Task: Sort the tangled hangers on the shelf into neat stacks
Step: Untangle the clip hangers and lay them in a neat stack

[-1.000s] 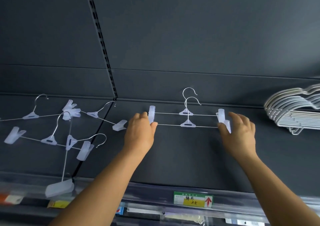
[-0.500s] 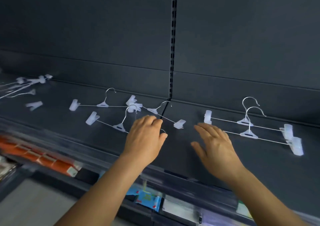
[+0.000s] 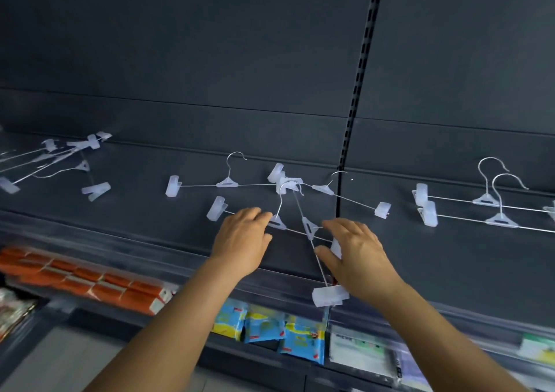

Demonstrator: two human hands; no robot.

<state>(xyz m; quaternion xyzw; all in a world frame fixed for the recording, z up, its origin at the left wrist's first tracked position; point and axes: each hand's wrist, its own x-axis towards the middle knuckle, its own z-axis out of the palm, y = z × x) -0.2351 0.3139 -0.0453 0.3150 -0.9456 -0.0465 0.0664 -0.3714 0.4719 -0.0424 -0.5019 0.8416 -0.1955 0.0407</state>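
In the head view, both hands are seen reaching onto a dark shelf (image 3: 450, 271) over a tangled cluster of clip hangers (image 3: 288, 187). The left hand (image 3: 243, 238) is laid over the bar of one hanger, its fingers loosely curved downward; whether the wire is pinched or merely covered cannot be told. The right hand (image 3: 357, 253) is spread above the crossing wires, with fingers relaxed and the thumb beside a white clip (image 3: 335, 247); a firm grip cannot be confirmed there either.

Between the two hands, a hanger's triangular neck (image 3: 308, 227) is seen on a wire running from the tangle's knot down toward the shelf edge. That wire ends in a large clip (image 3: 329, 296) just below the right hand, overhanging the shelf front. Beyond the fingertips, several hooks and clips are knotted together.

Well to the right of the right hand, two hangers (image 3: 492, 208) are laid parallel, one just in front of the other. Far to the left of the left hand, another loose bunch of hangers (image 3: 60, 160) is seen, blurred. Below the wrists, orange packets (image 3: 90, 280) and blue packets (image 3: 270, 325) are visible on a lower level.
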